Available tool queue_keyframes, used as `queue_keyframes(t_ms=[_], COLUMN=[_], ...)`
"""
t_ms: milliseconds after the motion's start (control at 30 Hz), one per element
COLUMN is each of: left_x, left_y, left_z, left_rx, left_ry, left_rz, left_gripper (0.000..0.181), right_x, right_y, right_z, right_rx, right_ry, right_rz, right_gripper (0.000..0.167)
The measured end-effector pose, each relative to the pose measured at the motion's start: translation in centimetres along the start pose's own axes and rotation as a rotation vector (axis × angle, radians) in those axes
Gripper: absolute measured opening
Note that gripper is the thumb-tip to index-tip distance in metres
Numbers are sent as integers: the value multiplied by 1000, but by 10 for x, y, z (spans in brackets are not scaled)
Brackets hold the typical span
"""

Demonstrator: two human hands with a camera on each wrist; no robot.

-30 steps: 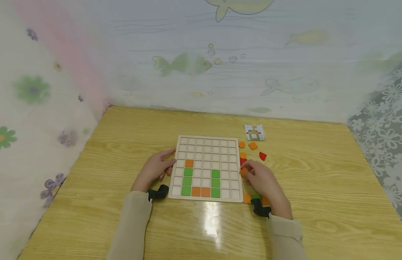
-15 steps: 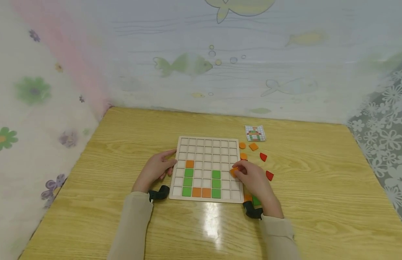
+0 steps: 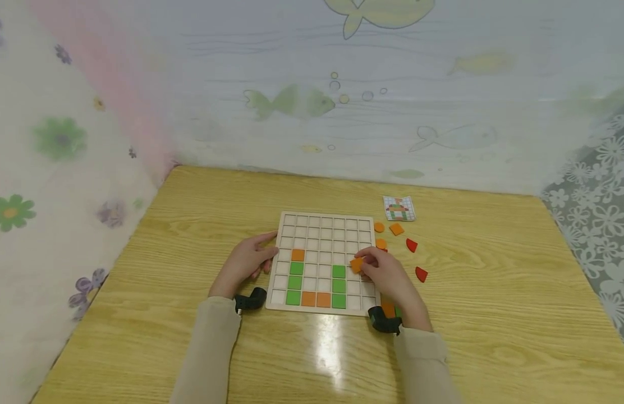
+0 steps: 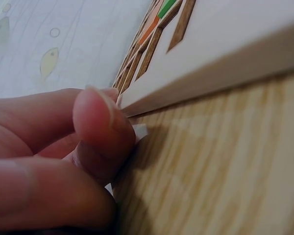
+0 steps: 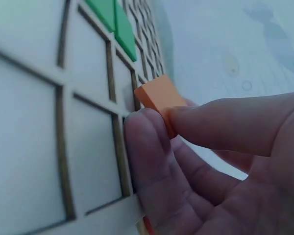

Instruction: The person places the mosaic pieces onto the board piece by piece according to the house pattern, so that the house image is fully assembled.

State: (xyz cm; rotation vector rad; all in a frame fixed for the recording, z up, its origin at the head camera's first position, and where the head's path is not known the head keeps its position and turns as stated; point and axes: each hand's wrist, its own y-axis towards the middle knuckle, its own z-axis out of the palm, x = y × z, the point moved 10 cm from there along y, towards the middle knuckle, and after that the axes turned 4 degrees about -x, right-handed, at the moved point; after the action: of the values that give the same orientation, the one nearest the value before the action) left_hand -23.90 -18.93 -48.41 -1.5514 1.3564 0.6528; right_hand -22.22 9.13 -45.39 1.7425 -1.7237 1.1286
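your right hand (image 3: pixel 391 278) pinching an orange tile (image 3: pixel 356 265), over the grid board (image 3: pixel 324 231) toward 3 o'clock, your left hand (image 3: pixel 245 262) kinda relaxed, fingertips touching its 9 o'clock edge, pattern card (image 3: pixel 399 208) at 2

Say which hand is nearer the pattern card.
Right. The right hand is below the card in the head view; the left hand is far lower left, across the board.
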Motion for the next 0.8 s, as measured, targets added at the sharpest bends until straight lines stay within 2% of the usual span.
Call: queue_keyframes(t_ms=[133,367,667,800], left_x=[2,0,-1,0], left_y=[0,-1,0,-1], left_z=[-2,0,2,0], left_rx=[-6,-1,1,0], left_ry=[7,-5,-14,-12], left_rz=[-12,3,11,5], left_gripper=[45,44,45,46], right_x=[4,10,22,28], right_y=[5,13,19,22], right_z=[2,1,4,11], right_rx=[2,-18,-82,-75], right_ry=[-18,-72,-45,-39], right_rz=[-5,-47,-124,-140], right_gripper=[17,16,18,22])
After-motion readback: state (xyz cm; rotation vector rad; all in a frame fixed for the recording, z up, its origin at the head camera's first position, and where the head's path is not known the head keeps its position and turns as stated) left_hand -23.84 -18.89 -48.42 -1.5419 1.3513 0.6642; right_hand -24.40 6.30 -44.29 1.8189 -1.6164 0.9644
